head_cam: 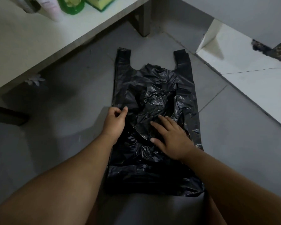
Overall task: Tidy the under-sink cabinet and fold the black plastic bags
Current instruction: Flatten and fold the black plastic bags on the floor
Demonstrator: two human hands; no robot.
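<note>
Largest in view is the grey tiled floor (58, 120), and we read it as our work surface: flat, hard and roomy enough to spread thin plastic on. Above it at the left runs a pale shelf board (39, 38), carrying a green translucent bottle (71, 4), a white tube-shaped bottle (51, 8) and a yellow-and-green sponge block (101, 3) at its far end. To the right a white panel (250, 75) lies at an angle on the floor.

The crumpled black plastic carrier bag (152, 98) lies flat on the tiles in front of us, its two handle loops pointing away and its bottom edge nearest our knees. It looks as if more than one bag is stacked there, though we cannot tell how many. We judge it is laid out lengthwise so that the sides can be folded inward before it is rolled or folded up.

Our right hand (170, 137) lies palm down on the middle of the bag, fingers spread and straight, pressing it flat so it cannot slide. Our left hand (115, 119) sits at the bag's left edge, fingers curled, thumb and forefinger pinching that edge, probably to draw it over.
</note>
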